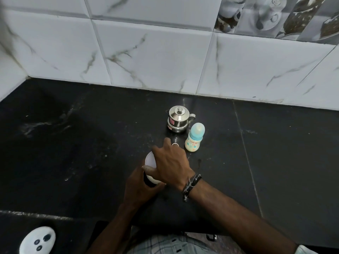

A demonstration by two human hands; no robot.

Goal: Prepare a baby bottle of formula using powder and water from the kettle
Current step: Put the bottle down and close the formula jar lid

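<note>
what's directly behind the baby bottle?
A small steel kettle, lid on, stands just behind and left of the baby bottle on the black counter, with tiled wall beyond. The kettle's contents are hidden by its lid.

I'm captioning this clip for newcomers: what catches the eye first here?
Both hands meet at the counter's near middle: the left hand grips a white-lidded container while the right hand reaches across its top. Behind them stand a steel kettle and, to its right, a capped baby bottle.
</note>
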